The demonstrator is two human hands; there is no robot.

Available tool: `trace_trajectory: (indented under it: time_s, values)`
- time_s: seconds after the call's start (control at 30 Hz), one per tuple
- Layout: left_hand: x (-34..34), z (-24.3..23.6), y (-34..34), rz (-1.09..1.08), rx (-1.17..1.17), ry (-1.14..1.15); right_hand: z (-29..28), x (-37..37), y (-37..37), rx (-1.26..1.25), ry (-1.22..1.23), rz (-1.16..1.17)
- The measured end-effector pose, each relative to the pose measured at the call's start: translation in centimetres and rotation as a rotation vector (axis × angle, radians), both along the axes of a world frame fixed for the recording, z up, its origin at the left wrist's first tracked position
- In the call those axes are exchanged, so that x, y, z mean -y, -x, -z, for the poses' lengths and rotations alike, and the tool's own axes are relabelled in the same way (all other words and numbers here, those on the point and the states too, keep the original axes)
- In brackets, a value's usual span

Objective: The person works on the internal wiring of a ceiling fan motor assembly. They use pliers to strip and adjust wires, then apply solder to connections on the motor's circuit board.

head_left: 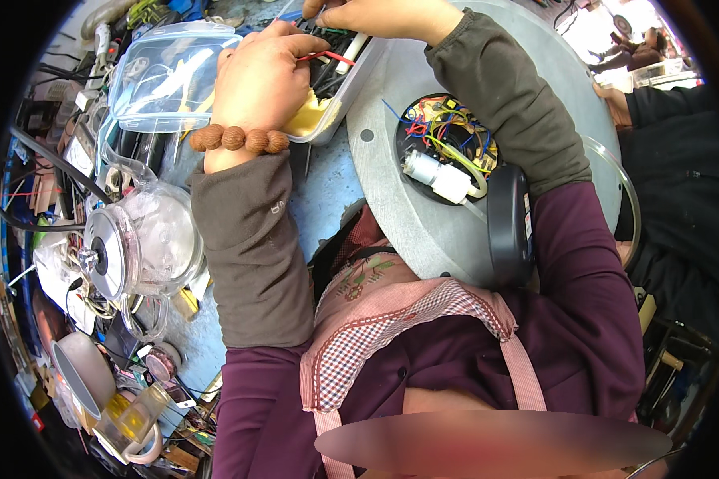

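Note:
My left hand [260,84], with a beaded bracelet on the wrist, reaches into a clear plastic box [333,117] of dark tools and parts, its fingers curled beside a red thin item [339,58] and above yellow material [307,120]; what they grip is hidden. My right hand [351,17] is at the box's far end, fingers bent together near a blue item at the top edge; its hold is unclear. Below my right forearm, an opened round device [447,116] shows coloured wires, a small motor [435,176] and tubing, beside a black rounded housing [507,227] on a grey disc [383,184].
A clear lid [164,76], glass kettle [144,239], cables, a grey pan [84,375] and assorted clutter crowd the left side of the blue surface [319,176]. At right, another person's hand [613,102] and dark-sleeved arm rest by the disc, near a clear tube [631,207].

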State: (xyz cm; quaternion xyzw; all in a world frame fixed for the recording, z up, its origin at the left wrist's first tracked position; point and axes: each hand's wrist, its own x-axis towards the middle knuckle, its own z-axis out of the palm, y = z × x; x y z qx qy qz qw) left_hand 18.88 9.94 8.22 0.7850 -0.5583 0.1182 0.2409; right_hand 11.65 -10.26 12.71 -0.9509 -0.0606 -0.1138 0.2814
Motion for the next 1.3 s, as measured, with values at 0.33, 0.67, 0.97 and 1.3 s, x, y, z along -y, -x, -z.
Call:
trace_trajectory:
  time_s: [0.33,0.67,0.97,1.3]
  values:
    - [0.1,-0.3,-0.2,0.016,-0.027,0.055,3.0,0.7,0.6,0.321,0.395,-0.002]
    - [-0.2,-2.0,1.1,0.043,-0.195,-0.073,1.6,-0.1,1.7,0.098,0.385,0.11]
    - [-0.4,-1.5,0.3,0.018,-0.304,-0.045,2.6,0.4,0.8,0.258,0.353,-0.037]
    - [-0.6,-1.2,0.5,-0.084,-0.088,-0.089,2.0,0.1,1.4,0.201,0.324,-0.037]
